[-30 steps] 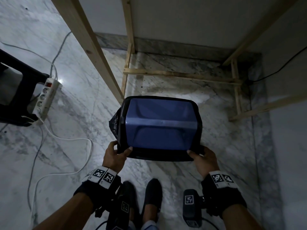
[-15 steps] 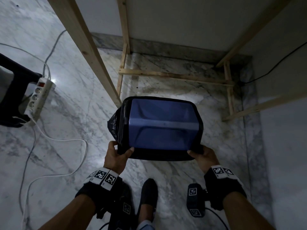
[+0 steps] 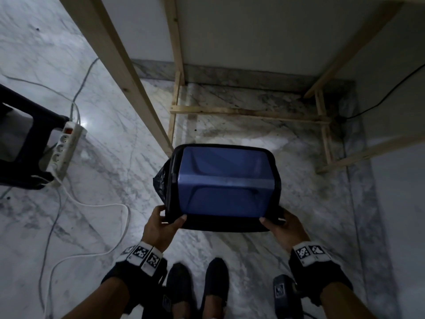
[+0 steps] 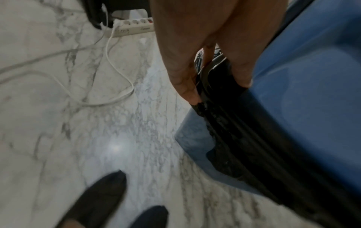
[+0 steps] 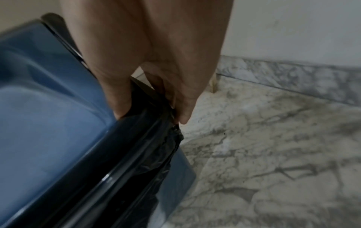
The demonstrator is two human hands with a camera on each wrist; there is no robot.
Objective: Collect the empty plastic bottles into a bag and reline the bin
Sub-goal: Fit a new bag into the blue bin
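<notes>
A blue bin stands open-topped beside the foot of a wooden post, with a black liner folded over its rim. My left hand pinches the near left corner of the lined rim, thumb inside and fingers outside. My right hand pinches the near right corner the same way. In the left wrist view, my left hand clamps the liner against the bin. The right wrist view shows my right hand on the crumpled liner. No bottles are in view.
A slanted wooden post and low wooden rails frame the corner behind the bin. A power strip with a white cable lies at left by a black stool. My shoes stand just behind the bin.
Both hands keep the same hold on the rim. My feet have shifted, with both shoes now side by side. The bin stays by the post's foot.
</notes>
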